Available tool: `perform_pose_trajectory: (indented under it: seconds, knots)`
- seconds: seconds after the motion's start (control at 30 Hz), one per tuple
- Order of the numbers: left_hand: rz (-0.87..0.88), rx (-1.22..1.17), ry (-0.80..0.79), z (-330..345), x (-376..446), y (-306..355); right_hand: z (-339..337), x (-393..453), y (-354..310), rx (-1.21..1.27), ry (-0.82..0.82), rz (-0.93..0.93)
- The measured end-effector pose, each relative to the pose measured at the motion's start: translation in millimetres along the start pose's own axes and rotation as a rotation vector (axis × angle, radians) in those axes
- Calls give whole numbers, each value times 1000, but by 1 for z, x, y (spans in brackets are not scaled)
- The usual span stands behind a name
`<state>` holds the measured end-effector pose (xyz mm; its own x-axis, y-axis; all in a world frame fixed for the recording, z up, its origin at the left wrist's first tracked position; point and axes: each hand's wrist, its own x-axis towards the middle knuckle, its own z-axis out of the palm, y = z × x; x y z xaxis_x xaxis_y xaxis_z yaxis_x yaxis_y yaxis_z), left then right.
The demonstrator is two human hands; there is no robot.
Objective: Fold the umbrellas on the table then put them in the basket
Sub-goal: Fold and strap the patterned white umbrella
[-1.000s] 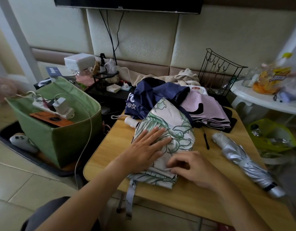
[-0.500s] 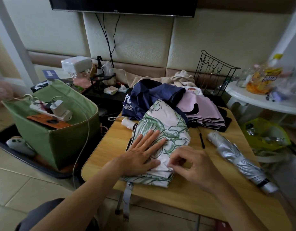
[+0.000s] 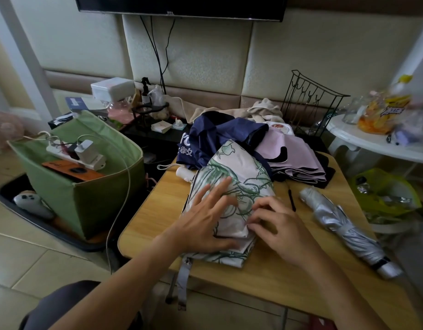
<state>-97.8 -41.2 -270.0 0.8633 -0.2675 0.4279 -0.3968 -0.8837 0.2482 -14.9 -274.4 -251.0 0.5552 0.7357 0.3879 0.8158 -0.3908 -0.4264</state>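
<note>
Under your hands lies a white umbrella of thin matt cloth printed with green leaves (image 3: 231, 184), softly creased. The low table of pale wood-grain laminate (image 3: 277, 277) looks smooth with a slight sheen. To your right, the rolled silver umbrella (image 3: 343, 227) has a crinkled, shiny metallic fabric. Behind are 2 more: navy cloth (image 3: 220, 136) and matt pink cloth (image 3: 291, 153). The green basket (image 3: 86, 198) is matt woven fabric.

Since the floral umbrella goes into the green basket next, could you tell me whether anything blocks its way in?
Yes. A power strip with a white charger plugged in and an orange-brown board lie in the basket, filling much of its opening. Between the floral umbrella and the basket, the table edge shows nothing in the way.
</note>
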Motion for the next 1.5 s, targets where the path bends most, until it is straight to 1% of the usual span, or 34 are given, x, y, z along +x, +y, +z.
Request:
perform_pose_trajectory:
  seconds: [0.1, 0.2, 0.37, 0.47, 0.63, 0.73, 0.8, 1.0, 1.17, 1.27, 1.33, 1.43, 1.5]
  knots:
    - [80, -34, 105, -1, 1, 7, 0, 2, -5, 80, 45, 35]
    - [133, -74, 187, 1, 2, 10, -2, 3, -9, 108, 95, 1]
    - [87, -187, 205, -3, 3, 13, -8, 3, -14, 84, 124, -79]
    - [111, -183, 218, -4, 3, 15, -5, 3, -14, 48, 108, -124]
    - [118, -186, 267, -6, 3, 19, -1, 5, -19, 33, 200, -161]
    - [124, -166, 311, -5, 2, 18, -1, 6, -20, 48, 182, -168]
    - [123, -177, 313, -6, 2, 17, -1, 6, -19, 53, 176, -186]
    - [72, -164, 282, -7, 1, 15, 4, 7, -18, 14, 262, -234]
    - [106, -74, 329, -9, 3, 18, 1, 6, -24, 19, 308, -215]
    - [121, -49, 377, -9, 6, 22, -5, 4, -27, 63, 289, -216]
    - [126, -49, 384, -8, 5, 23, -5, 4, -29, 28, 256, -205]
    - [116, -52, 357, -6, 5, 21, -1, 4, -29, -54, 268, -241]
    - [100, -40, 304, -4, 6, 17, 1, 5, -29, -58, 274, -278]
